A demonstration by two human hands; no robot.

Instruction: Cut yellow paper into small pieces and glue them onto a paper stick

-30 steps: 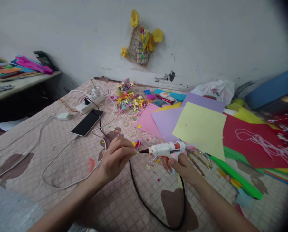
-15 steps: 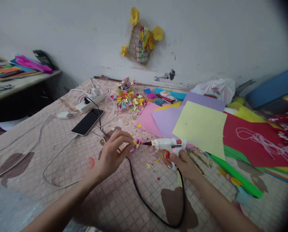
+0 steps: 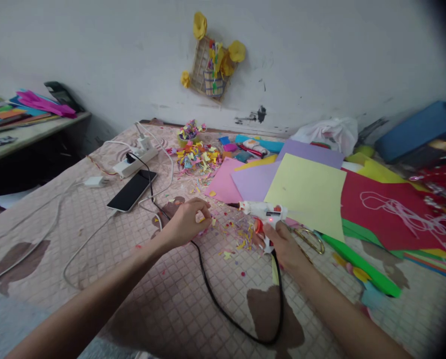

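Note:
My right hand (image 3: 281, 242) is wrapped round the grip of a white hot glue gun (image 3: 262, 209), whose dark nozzle points left and whose small red light glows. Left of the nozzle tip, my left hand (image 3: 191, 222) is closed, fingertips curled towards the thumb; what it holds, if anything, is too small to make out. A black cord (image 3: 223, 309) runs from the gun in a loop under my left hand to a white power strip (image 3: 133, 162). Coloured paper scraps (image 3: 241, 234) lie below the gun, and gold-handled scissors (image 3: 311, 240) beside my right hand.
Beyond my left hand are a phone (image 3: 133, 190) on a white cable and a pile of paper cuttings (image 3: 200, 159). Coloured sheets (image 3: 305, 189), a green strip (image 3: 361, 264) and tangled string (image 3: 402, 214) cover the right. A yellow-flowered decoration (image 3: 215, 67) hangs on the wall.
My left hand has turned and drawn slightly away from the nozzle; the small pink and yellow piece at its fingertips no longer shows clearly. The glue gun stays in my right hand.

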